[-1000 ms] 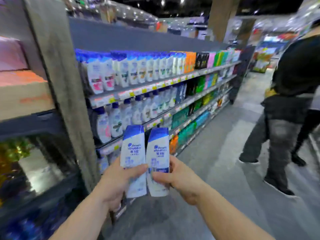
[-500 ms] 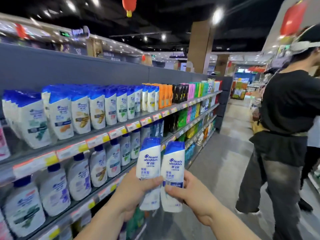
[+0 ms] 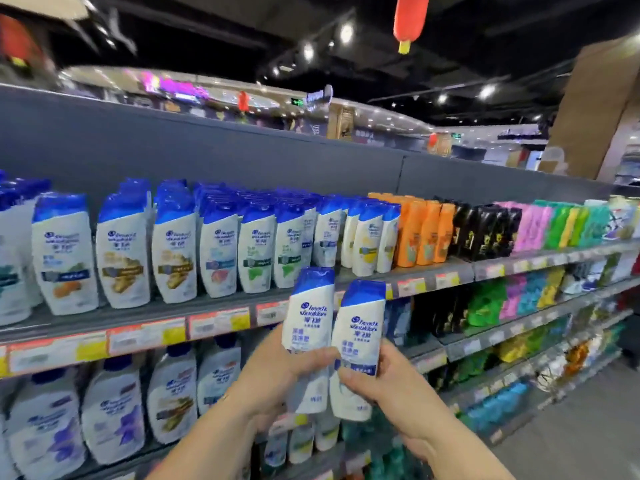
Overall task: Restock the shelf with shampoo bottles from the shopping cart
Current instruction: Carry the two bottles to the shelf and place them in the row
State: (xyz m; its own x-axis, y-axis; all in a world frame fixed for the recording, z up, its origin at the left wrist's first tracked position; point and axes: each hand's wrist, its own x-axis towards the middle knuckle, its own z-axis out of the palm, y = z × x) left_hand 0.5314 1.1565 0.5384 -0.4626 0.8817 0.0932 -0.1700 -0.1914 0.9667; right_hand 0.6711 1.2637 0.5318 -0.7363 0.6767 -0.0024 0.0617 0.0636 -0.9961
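I hold two white shampoo bottles with blue caps upright, side by side, in front of the shelf. My left hand (image 3: pixel 273 379) grips the left bottle (image 3: pixel 309 317) around its lower half. My right hand (image 3: pixel 391 393) grips the right bottle (image 3: pixel 362 337) the same way. Both bottles are level with the front edge of the top shelf (image 3: pixel 214 306), which carries rows of similar white and blue bottles (image 3: pixel 173 251). The shopping cart is out of view.
To the right on the top shelf stand orange bottles (image 3: pixel 420 233), black bottles (image 3: pixel 481 230), then pink and green ones. Larger white bottles (image 3: pixel 110 407) fill the shelf below. Grey aisle floor (image 3: pixel 595 420) runs along the lower right.
The view has swung left and up onto the shelf front; the person in black at the right is out of frame. Both bottles have risen to the top shelf edge, still held.
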